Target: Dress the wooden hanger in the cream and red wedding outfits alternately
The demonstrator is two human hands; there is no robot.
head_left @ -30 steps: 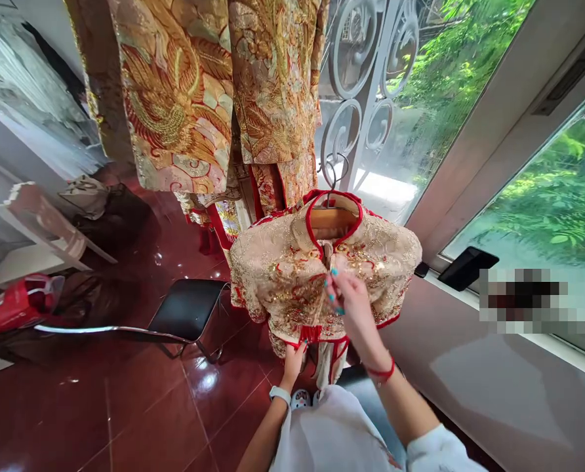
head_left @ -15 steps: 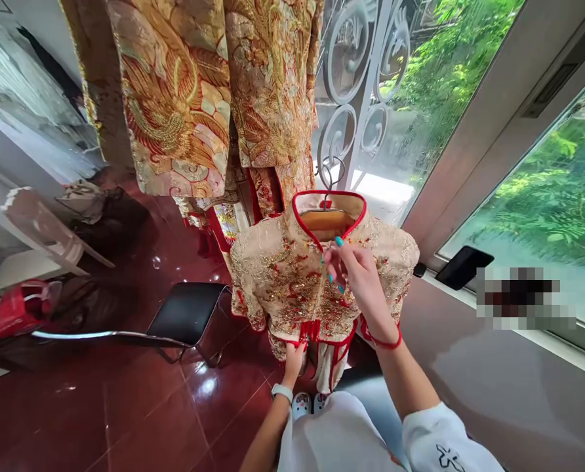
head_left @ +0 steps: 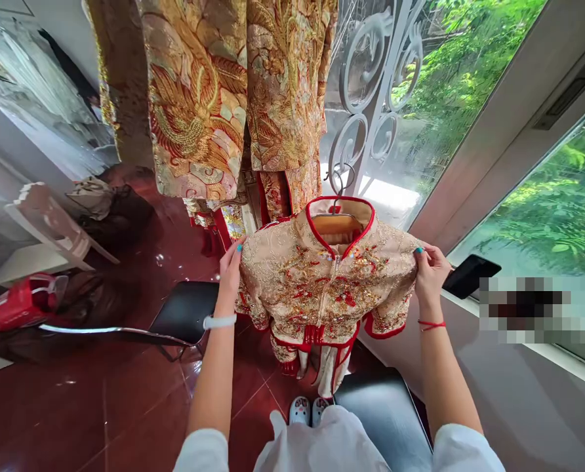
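Note:
A small gold jacket [head_left: 322,282] with red trim and embroidery hangs in front of me on a wooden hanger [head_left: 336,223] with a metal hook. My left hand [head_left: 231,265] grips the jacket's left shoulder, fingers closed on the fabric. My right hand [head_left: 427,272] pinches the right shoulder the same way. A white band sits on my left wrist and a red string on my right. The front of the jacket is closed down the middle.
Large gold embroidered garments [head_left: 214,98] hang behind the jacket. A black stool [head_left: 184,314] stands left, another black seat [head_left: 385,410] near my legs. A red appliance [head_left: 17,305] lies at far left. A dark phone [head_left: 472,275] rests on the window ledge beside an ornate metal grille [head_left: 376,85].
My right hand left the collar fastening and went to the right shoulder. My left hand rose from the hem to the left shoulder. The jacket now hangs squarely between both hands.

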